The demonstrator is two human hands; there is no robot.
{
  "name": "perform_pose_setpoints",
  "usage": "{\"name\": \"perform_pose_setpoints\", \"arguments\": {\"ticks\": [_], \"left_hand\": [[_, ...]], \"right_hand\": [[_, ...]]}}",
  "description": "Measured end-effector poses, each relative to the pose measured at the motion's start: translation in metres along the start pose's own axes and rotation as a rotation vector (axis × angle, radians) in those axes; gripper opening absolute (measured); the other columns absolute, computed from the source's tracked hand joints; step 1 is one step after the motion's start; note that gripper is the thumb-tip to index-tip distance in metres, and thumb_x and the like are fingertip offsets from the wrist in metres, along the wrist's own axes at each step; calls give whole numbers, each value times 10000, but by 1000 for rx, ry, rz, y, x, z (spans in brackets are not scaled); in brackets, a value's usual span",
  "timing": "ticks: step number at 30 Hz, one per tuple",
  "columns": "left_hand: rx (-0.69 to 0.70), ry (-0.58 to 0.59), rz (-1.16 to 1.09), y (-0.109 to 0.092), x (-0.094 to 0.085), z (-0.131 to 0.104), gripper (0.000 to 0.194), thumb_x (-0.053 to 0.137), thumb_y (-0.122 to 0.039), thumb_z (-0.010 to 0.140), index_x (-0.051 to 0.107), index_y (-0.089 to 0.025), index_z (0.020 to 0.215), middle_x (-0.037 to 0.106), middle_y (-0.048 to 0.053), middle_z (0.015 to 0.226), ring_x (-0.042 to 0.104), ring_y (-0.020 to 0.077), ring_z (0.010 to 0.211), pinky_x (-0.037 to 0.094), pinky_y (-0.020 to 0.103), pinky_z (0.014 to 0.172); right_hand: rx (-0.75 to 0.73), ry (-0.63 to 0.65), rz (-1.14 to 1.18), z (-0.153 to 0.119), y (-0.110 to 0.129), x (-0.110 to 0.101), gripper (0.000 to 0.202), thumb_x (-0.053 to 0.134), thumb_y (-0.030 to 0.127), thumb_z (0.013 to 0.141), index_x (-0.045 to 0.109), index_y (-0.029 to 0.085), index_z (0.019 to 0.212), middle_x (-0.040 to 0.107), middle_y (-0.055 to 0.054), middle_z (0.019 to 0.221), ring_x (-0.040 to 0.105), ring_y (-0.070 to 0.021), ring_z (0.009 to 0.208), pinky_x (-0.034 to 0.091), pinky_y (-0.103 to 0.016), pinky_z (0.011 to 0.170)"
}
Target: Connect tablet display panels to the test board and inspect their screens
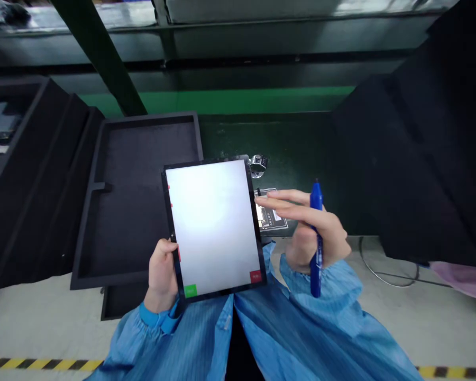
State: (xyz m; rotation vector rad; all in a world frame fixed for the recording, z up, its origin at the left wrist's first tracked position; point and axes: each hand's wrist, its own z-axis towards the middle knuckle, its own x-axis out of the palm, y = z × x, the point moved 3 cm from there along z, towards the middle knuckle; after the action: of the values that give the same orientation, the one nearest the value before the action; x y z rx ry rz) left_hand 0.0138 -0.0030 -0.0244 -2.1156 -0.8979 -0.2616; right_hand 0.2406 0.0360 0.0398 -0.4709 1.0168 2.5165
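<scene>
A tablet [214,222] with a lit, nearly white screen is held up in front of me. Its screen has a green box at the lower left, a red box at the lower right and small red marks along the left edge. My left hand [162,270] grips its left side, thumb on the bezel. To the right, my right hand [313,227] holds a blue marker [316,248] upright between the fingers. Its outstretched fingertips are close to the tablet's right edge; whether they touch it I cannot tell.
A black tray [138,211] lies left of the tablet. Beyond it stand black bins [35,174]. On the dark green table [238,132] are a shiny metal object [257,165] and a printed card [275,221], partly hidden. A large black shape [412,153] fills the right side.
</scene>
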Motion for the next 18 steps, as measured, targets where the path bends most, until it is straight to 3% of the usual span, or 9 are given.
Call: {"name": "perform_pose_setpoints", "arguments": {"ticks": [3,6,8,10,13,18], "left_hand": [[8,8,20,1,-1,-1,118,613,-325,554,637,-210,562,736,50,650,730,414,1025,629,491,841],[-7,71,40,1,2,-3,122,602,-316,554,647,-207,584,768,61,748,720,424,1059,630,504,835],[-33,136,60,2,4,-4,128,602,-316,551,652,-204,587,773,70,777,714,434,1071,629,513,829],[-63,188,79,3,5,-4,130,607,-317,547,655,-201,582,773,75,788,714,436,1068,628,514,825],[-77,170,91,5,5,-4,117,626,-315,528,644,-201,550,771,69,771,727,426,1026,628,506,817],[-114,141,77,7,9,-4,162,653,-326,529,699,-193,609,773,56,754,740,409,980,624,496,818]], "right_hand": [[-48,-106,-109,8,-6,-3,243,490,238,1023,687,257,1165,781,-41,1118,738,-268,1029,613,-457,888],[129,-167,-239,23,-20,-5,262,541,230,1006,671,215,1233,762,-74,1156,752,-237,930,620,-400,808],[208,-122,-282,36,-31,-8,236,553,294,1016,677,190,1188,771,-79,1094,755,-223,892,604,-354,758],[213,7,-341,48,-40,-9,211,566,344,1019,699,180,1021,770,-46,900,743,-197,769,555,-303,668],[132,145,-462,58,-45,-10,303,548,369,1030,667,193,814,663,3,652,643,-148,564,448,-269,545],[-213,211,-515,52,-18,-9,337,532,353,1040,622,219,744,626,-3,642,605,-147,598,451,-275,535]]}}
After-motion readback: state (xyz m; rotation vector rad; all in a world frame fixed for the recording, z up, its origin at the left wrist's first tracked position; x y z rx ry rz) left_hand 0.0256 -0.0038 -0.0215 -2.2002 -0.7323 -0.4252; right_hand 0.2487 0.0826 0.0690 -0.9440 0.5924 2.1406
